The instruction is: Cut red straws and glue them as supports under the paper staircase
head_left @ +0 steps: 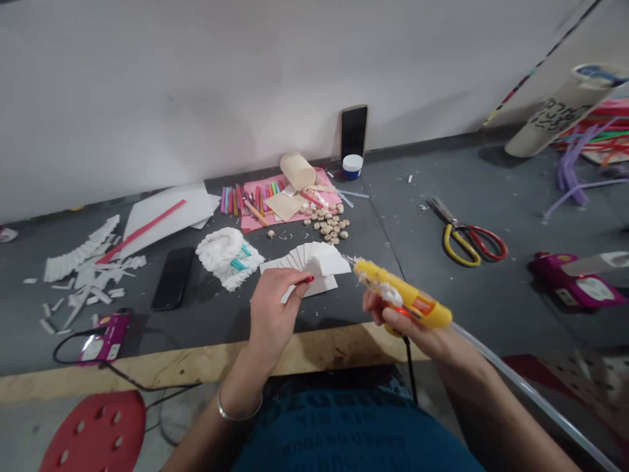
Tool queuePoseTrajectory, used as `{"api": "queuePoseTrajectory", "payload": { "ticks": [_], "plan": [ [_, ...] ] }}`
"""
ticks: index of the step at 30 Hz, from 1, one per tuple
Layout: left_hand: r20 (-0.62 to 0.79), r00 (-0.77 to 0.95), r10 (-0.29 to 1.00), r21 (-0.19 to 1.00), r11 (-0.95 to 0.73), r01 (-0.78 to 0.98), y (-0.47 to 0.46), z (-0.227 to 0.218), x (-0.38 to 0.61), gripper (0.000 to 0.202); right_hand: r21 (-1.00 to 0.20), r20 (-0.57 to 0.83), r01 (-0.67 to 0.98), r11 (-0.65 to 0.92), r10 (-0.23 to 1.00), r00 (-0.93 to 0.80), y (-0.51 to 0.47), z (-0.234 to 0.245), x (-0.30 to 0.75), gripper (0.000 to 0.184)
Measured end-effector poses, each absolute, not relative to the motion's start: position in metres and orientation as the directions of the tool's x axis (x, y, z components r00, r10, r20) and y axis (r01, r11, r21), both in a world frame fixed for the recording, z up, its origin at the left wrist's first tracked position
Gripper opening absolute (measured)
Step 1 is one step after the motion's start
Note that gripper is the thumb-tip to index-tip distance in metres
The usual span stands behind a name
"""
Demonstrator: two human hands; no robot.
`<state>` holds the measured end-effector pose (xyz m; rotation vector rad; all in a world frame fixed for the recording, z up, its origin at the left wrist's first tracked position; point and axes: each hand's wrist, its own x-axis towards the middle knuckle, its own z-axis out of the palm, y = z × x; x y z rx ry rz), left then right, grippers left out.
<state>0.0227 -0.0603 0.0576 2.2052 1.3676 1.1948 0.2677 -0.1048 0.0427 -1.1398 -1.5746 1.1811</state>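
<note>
Glue gun (413, 295): yellow, white residue (390, 293) toward the nozzle (348, 259); held above the bench (393, 210), right hand (417, 333) closed around the partly hidden handle (392, 332). Clear glue stick (511, 375) extends from the rear, cut off below. Left hand (275, 305): fingertips (305, 280) nearly together at the pleated paper (327, 259); grip cannot be determined. Blue jar (352, 174): white top, contents not visible. Lettered tube (553, 118), far right: something blue (600, 73) at the mouth, unidentifiable.

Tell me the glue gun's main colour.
The glue gun is mainly yellow, clearest in the head view.
</note>
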Motion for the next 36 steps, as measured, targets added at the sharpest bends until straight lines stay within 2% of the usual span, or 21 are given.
{"api": "queuePoseTrajectory", "payload": {
  "ticks": [4,10,17,25,36],
  "plan": [
    [0.542,0.196,0.817,0.582,-0.533,0.614,-0.059,0.06,0.02,0.007,-0.979,0.107,0.127,0.159,0.933,-0.343,-0.11,0.052,0.25,0.03],
    [0.552,0.209,0.807,0.563,-0.546,0.621,-0.06,0.061,0.017,0.009,-0.929,0.031,0.333,0.162,0.931,-0.364,-0.11,0.049,0.24,0.037],
    [0.547,0.225,0.806,0.555,-0.551,0.623,-0.063,0.06,0.017,0.011,-0.884,0.067,0.41,0.226,0.928,-0.367,-0.107,0.054,0.236,0.036],
    [0.56,0.235,0.795,0.54,-0.565,0.623,-0.063,0.063,0.018,0.009,-0.858,0.145,0.41,0.31,0.911,-0.386,-0.106,0.054,0.235,0.035],
    [0.571,0.239,0.785,0.532,-0.576,0.621,-0.064,0.063,0.018,0.01,-0.831,0.147,0.456,0.318,0.917,-0.371,-0.109,0.053,0.236,0.037]
  ]
}}
